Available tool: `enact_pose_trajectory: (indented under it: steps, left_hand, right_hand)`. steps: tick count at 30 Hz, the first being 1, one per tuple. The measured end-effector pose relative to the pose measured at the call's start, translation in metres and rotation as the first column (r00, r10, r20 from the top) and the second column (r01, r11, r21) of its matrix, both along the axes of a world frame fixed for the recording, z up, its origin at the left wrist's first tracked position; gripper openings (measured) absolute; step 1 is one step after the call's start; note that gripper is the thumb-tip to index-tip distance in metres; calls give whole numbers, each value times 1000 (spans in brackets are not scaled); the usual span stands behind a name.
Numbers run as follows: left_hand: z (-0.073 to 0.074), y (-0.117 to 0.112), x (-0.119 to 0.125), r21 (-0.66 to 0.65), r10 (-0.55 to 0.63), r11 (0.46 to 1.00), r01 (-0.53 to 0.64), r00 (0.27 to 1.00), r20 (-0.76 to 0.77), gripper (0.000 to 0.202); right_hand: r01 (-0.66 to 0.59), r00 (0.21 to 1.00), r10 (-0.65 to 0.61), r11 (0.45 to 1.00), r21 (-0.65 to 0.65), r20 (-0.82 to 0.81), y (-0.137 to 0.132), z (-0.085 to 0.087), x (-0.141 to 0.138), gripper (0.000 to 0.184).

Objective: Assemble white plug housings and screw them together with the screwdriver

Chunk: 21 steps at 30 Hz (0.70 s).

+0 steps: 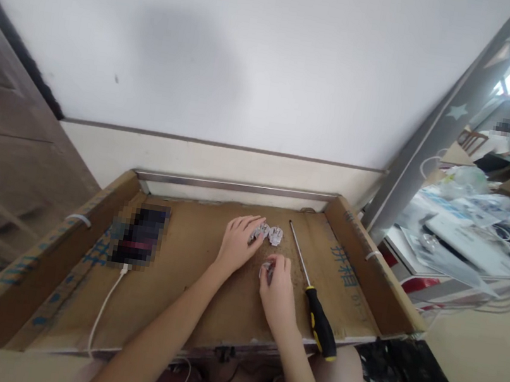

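Note:
Two small white plastic parts with metal bits lie side by side near the middle of the cardboard surface. The left part (260,231) sits between the thumb and fingers of my left hand (238,243), which is closed around it and partly hides it. Just right of it, touching or nearly so, is the other white part (275,236). Closer to me, my right hand (277,287) pinches a third small whitish piece (265,270), mostly covered by the fingers. To the right of that hand lies a screwdriver (319,319) with a black and yellow handle, its tip pointing away from me.
A cardboard tray (180,307) with raised sides lines the work surface against a white wall. On the left lies a blurred-out dark device (140,234) with a white cable (107,306). A cluttered table (463,241) stands at right; a person (494,144) is behind it.

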<state>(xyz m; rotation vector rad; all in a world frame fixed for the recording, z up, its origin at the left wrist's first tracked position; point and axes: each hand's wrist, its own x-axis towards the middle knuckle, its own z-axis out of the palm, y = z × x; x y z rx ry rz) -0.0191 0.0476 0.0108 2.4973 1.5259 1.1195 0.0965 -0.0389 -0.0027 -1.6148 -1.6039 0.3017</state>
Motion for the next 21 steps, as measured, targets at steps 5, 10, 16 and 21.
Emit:
enact_pose_trajectory:
  steps: [5, 10, 16, 21]
  left_hand:
    - [5, -21, 0, -32, -125, 991, 127, 990, 69, 28]
    - [7, -42, -1, -221, -333, 917, 332, 942, 35, 29]
    - [12, -47, 0, -285, -386, 881, 378, 922, 29, 34]
    - [7, -43, 0, -270, -352, 904, 331, 936, -28, 31]
  right_hand:
    - [-5, 996, 5, 1000, -1, -94, -2, -1, 0, 15]
    - [8, 980, -7, 1000, 3, -200, 1, -6, 1, 24]
    - [-63, 967, 57, 998, -16, -249, -14, -9, 16, 33]
    - [217, 967, -222, 975, 51, 125, -52, -5, 47, 38]
